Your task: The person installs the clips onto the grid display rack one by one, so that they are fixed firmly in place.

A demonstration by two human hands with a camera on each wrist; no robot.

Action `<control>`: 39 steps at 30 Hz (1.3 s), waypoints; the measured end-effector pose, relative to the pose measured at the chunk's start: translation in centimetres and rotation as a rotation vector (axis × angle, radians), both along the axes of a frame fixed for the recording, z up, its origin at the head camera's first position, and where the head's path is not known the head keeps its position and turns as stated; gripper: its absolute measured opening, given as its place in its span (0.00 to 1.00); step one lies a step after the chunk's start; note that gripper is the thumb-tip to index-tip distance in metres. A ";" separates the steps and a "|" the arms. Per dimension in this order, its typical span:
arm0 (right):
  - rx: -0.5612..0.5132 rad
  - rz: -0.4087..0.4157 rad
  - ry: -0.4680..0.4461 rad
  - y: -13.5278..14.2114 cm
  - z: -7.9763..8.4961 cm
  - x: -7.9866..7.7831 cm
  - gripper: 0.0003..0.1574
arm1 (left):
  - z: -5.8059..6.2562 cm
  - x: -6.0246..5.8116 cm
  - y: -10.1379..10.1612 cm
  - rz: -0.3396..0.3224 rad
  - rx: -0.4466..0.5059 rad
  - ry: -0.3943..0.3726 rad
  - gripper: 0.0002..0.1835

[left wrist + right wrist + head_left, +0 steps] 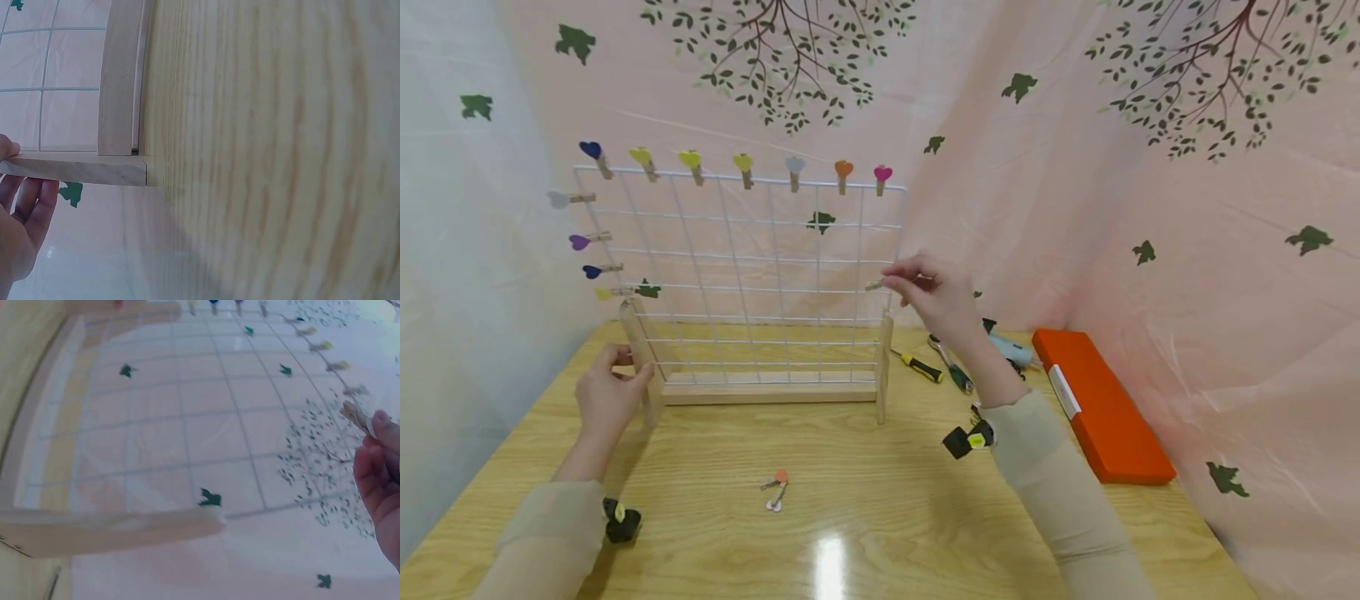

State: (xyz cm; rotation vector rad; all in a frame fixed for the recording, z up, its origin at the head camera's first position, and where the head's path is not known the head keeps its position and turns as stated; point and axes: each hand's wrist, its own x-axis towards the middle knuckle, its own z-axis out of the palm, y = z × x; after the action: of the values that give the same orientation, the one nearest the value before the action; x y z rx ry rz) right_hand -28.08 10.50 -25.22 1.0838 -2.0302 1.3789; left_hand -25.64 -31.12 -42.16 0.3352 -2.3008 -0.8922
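A white wire grid stands upright in a wooden stand [775,393] on the table. My left hand [610,392] grips the stand's left upright; in the left wrist view the thumb and fingers lie on opposite sides of that wooden upright [75,169]. Beside the grid's right edge, my right hand [943,304] pinches a small wooden clothespin [874,285] between thumb and fingers. The clothespin's outer end is hidden by the fingers. Heart-topped clothespins, such as an orange one [844,170] and a purple one [580,242], line the grid's top and left edges.
Two loose heart clothespins [781,477] lie on the table [722,533] in front. Right of the stand are a yellow-black screwdriver [921,367], a ratchet-like tool [955,371], a light-blue tool [1011,350] and an orange box [1105,408]. A patterned curtain [1037,192] hangs behind.
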 end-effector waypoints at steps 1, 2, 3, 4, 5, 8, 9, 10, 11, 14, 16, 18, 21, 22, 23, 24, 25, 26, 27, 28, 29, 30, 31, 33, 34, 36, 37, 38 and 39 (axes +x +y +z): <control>-0.046 -0.020 0.018 0.4 0.5 0.0 0.07 | 0.0 0.0 0.0 0.000 -0.001 -0.003 0.15; -0.087 -0.049 0.033 0.7 0.9 -0.2 0.07 | 0.0 0.1 0.0 0.000 -0.001 -0.003 0.15; -0.129 -0.076 0.040 0.9 1.2 -0.3 0.07 | 0.1 0.1 0.0 0.000 -0.003 -0.003 0.15; -0.169 -0.099 0.049 1.2 1.4 -0.6 0.07 | 0.1 0.1 0.0 0.001 -0.003 0.000 0.15; -0.208 -0.120 0.050 1.4 1.6 -0.8 0.08 | 0.1 0.1 -0.1 0.002 -0.005 0.002 0.15; -0.295 -0.178 0.040 1.7 2.0 -1.6 0.09 | 0.1 0.1 -0.1 0.007 -0.012 0.009 0.15; -0.315 -0.196 0.037 1.7 2.1 -1.9 0.09 | 0.1 0.1 -0.2 0.008 -0.013 0.008 0.15; -0.331 -0.216 0.041 1.7 2.2 -2.1 0.10 | 0.1 0.1 -0.2 0.008 -0.013 0.008 0.15; -0.345 -0.235 0.042 1.6 2.3 -2.3 0.10 | 0.1 0.2 -0.2 0.008 -0.012 0.006 0.15; -0.390 -0.262 0.042 1.3 2.6 -3.0 0.10 | 0.1 0.2 -0.2 0.005 -0.009 -0.001 0.15; -0.409 -0.253 0.044 1.0 2.8 -3.3 0.10 | 0.0 0.1 -0.2 0.002 -0.005 -0.004 0.15; -0.425 -0.232 0.039 0.7 2.9 -3.6 0.08 | 0.0 0.1 -0.2 -0.001 -0.004 -0.009 0.15; -0.442 -0.206 0.034 0.4 3.1 -3.9 0.04 | 0.0 0.1 -0.1 -0.004 0.001 -0.015 0.15; -0.448 -0.200 0.033 0.3 3.1 -4.0 0.02 | 0.1 0.1 -0.1 -0.004 0.002 -0.016 0.15; -0.452 -0.194 0.034 0.2 3.1 -4.1 0.01 | 0.1 0.1 -0.1 -0.004 0.001 -0.015 0.15; -0.452 -0.189 0.035 0.1 3.1 -4.1 0.01 | 0.1 0.1 -0.1 -0.005 0.001 -0.013 0.15; -0.455 -0.186 0.031 0.0 3.1 -4.2 0.01 | 0.1 0.1 -0.1 -0.005 0.000 -0.011 0.15; -0.455 -0.183 0.030 0.0 3.1 -4.3 0.01 | 0.1 0.1 -0.1 -0.004 0.001 -0.010 0.16; -0.454 -0.179 0.031 -0.1 3.0 -4.3 0.02 | 0.1 0.1 -0.1 -0.003 0.001 -0.011 0.16; -0.450 -0.179 0.032 -0.2 3.0 -4.4 0.03 | 0.1 0.0 -0.1 -0.002 0.002 -0.012 0.16; -0.444 -0.180 0.028 -0.2 3.0 -4.4 0.04 | 0.0 0.0 -0.1 0.000 0.004 -0.015 0.16; -0.438 -0.185 0.022 -0.2 3.0 -4.4 0.06 | 0.0 0.0 -0.1 0.001 0.006 -0.017 0.16; -0.434 -0.191 0.015 -0.2 2.9 -4.4 0.07 | 0.0 0.0 -0.1 0.002 0.009 -0.020 0.16; -0.406 -0.202 0.015 0.0 2.9 -4.4 0.09 | 0.0 -0.1 -0.1 0.002 0.012 -0.022 0.16; -0.390 -0.211 0.016 0.1 2.9 -4.3 0.11 | -0.1 -0.1 -0.2 0.001 0.013 -0.020 0.16; -0.363 -0.230 0.019 0.3 2.8 -4.1 0.13 | -0.1 -0.1 -0.2 0.001 0.011 -0.014 0.16; -0.352 -0.234 0.025 0.5 2.7 -4.0 0.13 | -0.2 -0.1 -0.2 0.001 0.010 -0.011 0.16; -0.344 -0.235 0.039 0.6 2.6 -3.8 0.14 | -0.2 -0.1 -0.2 0.001 0.007 -0.009 0.16; -0.342 -0.234 0.052 0.7 2.5 -3.6 0.16 | -0.2 0.0 -0.2 0.001 0.005 -0.007 0.15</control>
State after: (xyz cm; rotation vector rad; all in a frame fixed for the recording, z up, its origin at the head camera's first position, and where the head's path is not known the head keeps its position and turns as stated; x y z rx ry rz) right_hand -31.63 11.19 -22.76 0.7035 -1.7373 1.4861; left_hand -25.68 -31.34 -42.36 0.3422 -2.3046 -0.8980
